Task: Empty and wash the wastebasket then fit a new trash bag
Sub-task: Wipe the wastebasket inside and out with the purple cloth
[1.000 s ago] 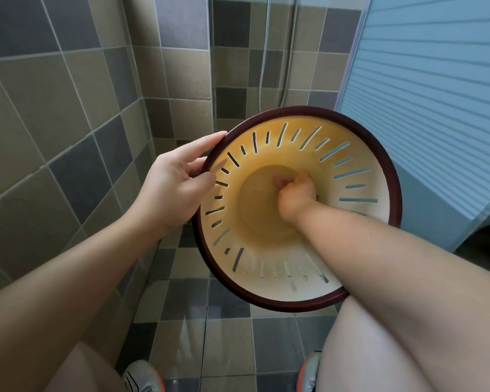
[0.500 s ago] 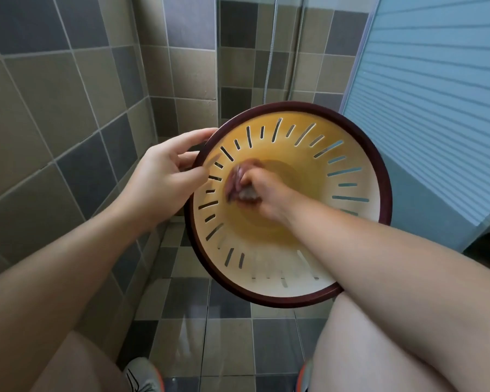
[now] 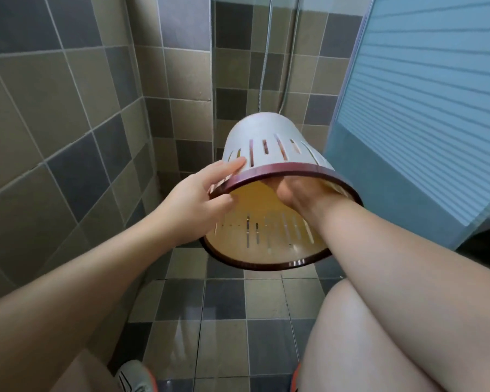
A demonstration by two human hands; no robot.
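Note:
A slotted white wastebasket (image 3: 262, 127) with a dark red rim is held in the air, tilted so its base points up and away and its yellowish inside faces me. My left hand (image 3: 191, 202) grips the rim on the left, fingers over the outer wall and thumb inside. My right hand (image 3: 293, 193) reaches into the basket against the upper inner wall, its fingers hidden behind the rim. A reddish cloth (image 3: 266, 147) shows through the upper slots where that hand presses.
Tiled walls close in on the left and behind, with a shower hose (image 3: 266, 52) hanging at the back. A blue ribbed sliding door (image 3: 422, 94) stands on the right. Below are the wet tiled floor (image 3: 224, 306), my right knee (image 3: 379, 321) and a shoe (image 3: 133, 374).
The basket has tipped from facing me squarely to base-up, showing its white outer wall. My right hand moved from the bottom of the basket to the upper inner wall.

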